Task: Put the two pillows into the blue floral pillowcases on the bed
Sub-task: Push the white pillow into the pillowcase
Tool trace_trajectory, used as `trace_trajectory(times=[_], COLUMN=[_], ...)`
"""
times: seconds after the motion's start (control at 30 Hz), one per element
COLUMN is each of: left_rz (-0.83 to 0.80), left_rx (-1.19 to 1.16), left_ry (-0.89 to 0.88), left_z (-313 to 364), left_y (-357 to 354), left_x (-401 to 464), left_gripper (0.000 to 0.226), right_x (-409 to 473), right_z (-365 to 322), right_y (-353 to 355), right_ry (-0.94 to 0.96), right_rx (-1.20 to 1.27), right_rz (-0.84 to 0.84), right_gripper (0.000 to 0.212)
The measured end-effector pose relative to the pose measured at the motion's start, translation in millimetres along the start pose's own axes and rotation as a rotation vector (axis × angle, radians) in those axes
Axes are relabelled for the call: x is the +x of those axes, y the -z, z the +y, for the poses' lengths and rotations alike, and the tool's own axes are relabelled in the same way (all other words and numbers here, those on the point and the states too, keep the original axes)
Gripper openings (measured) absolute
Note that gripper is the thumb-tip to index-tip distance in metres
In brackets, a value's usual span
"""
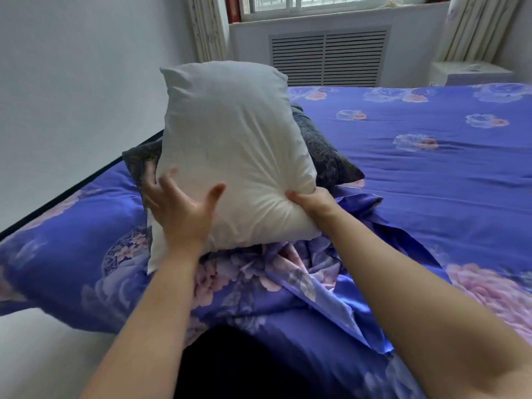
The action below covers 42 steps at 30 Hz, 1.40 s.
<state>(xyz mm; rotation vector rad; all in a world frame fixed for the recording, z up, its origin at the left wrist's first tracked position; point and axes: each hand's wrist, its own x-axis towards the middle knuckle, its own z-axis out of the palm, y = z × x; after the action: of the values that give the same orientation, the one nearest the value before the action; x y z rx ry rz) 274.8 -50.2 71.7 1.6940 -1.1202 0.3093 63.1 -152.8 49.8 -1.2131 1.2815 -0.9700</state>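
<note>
Where hands (244,208) meet, dark cushion (325,148) behind.

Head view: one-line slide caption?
Both hands, left hand and right hand, hold a white pillow upright over crumpled blue floral pillowcases.

white pillow (230,156): matt woven cloth, softly creased. blue floral pillowcase (288,283): glossy satin-like cloth, rumpled. bedspread (431,174): same sheen, smooth. dark cushion (325,156): matt patterned fabric.

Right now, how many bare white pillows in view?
1. The white pillow stands upright, held by the left hand and right hand above the crumpled floral pillowcase. A second may be hidden; the dark cushion behind isn't counted.
</note>
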Motion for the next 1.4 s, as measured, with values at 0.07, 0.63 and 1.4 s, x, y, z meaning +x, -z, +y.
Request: trace_trajectory(times=[0.07, 0.63, 1.4], left_rz=[-0.28, -0.412, -0.841], left_rx=[-0.031, -0.791, 0.092], left_ry=[0.455, 0.074, -1.134], left_z=[-17, 153, 142], left_y=[-4, -79, -81], left_x=[21, -80, -214], left_gripper=[0.118, 0.027, 0.108], right_x=[-6, -146, -100], right_z=[2, 17, 64], right_y=[-1, 114, 210], right_ry=[0.055, 0.793, 0.057], right_rx=[0.03, -0.968, -1.465], right_rz=[-0.008, 0.844, 0.044], right_gripper=[0.031, 0.028, 0.07])
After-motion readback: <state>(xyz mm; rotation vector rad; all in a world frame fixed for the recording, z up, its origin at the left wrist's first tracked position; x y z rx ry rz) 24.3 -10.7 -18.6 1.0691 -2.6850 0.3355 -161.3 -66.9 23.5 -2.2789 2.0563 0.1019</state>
